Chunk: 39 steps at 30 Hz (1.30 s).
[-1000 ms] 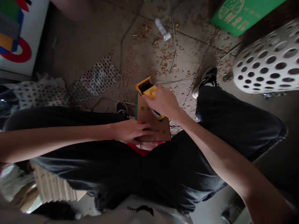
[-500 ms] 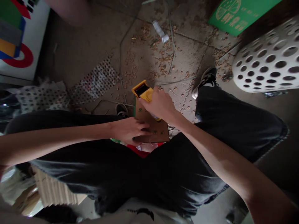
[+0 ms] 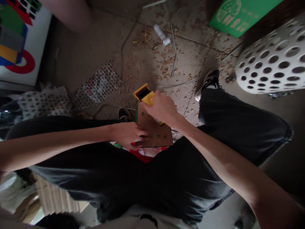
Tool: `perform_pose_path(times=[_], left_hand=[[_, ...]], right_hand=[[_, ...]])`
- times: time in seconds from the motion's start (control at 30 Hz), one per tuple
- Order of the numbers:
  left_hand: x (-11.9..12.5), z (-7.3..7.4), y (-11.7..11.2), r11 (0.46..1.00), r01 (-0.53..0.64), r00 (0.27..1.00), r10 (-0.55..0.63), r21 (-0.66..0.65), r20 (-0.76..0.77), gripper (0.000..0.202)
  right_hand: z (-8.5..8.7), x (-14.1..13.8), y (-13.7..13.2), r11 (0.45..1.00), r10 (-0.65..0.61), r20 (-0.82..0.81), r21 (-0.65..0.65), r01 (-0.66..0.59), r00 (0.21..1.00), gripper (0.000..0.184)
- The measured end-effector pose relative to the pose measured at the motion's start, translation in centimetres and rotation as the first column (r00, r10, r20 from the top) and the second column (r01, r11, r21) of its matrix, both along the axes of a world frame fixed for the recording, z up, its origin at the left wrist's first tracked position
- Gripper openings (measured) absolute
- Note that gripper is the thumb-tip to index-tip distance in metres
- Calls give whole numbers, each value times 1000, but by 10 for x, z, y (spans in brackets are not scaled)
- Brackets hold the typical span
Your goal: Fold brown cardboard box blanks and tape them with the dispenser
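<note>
My right hand is wrapped round a small yellow carton. The carton's far end stands open, with a flap raised and a dark inside; my fingers cover its middle. Beneath it is a flat brown cardboard box with small green prints, between my knees. My left hand rests at the box's near left side, its fingers apart and touching the top. Below the box's near edge, something red and clear plastic show in part.
A white basket with round holes and a green printed carton stand at the right. Dotted wrapping, a white crumpled piece and many small brown discs lie on the floor. Corrugated cardboard is at lower left.
My left hand has drawn slightly left across the cardboard box, uncovering more of its prints. The yellow carton stays in my right hand, nearly in the same place.
</note>
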<state>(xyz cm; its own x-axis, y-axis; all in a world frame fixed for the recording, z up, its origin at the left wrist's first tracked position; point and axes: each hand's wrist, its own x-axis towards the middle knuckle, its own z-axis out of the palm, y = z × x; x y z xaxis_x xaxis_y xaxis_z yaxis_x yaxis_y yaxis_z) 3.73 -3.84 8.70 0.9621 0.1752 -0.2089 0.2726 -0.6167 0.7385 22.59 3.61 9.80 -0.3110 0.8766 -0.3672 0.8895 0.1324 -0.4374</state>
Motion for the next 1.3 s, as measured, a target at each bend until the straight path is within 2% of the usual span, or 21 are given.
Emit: perform_pose_path(times=[0.17,0.27,0.47,0.73,0.9,1.3], left_hand=[[1,-4,-2,987,111,981,-127,117,146,48],[2,-4,-2,979,125,976,-150,159,160,53],[6,-4,-2,981,137,979,-156,135,134,50],[12,-1,-5,983,139,986,-148,119,70,70],[16,0,-6,991,104,993,-109,84,45,71],[28,4,-10,992,110,990,-104,68,-90,80]], right_hand=[[0,1,1,999,32,28,14,-32,999,63],[0,1,0,999,30,29,15,-30,999,63],[1,0,-2,999,23,30,34,-24,999,58],[-1,-2,-3,999,42,33,20,-43,999,62],[0,-3,-3,998,52,38,27,-53,998,61],[-1,-3,-3,999,40,47,26,-41,998,62]])
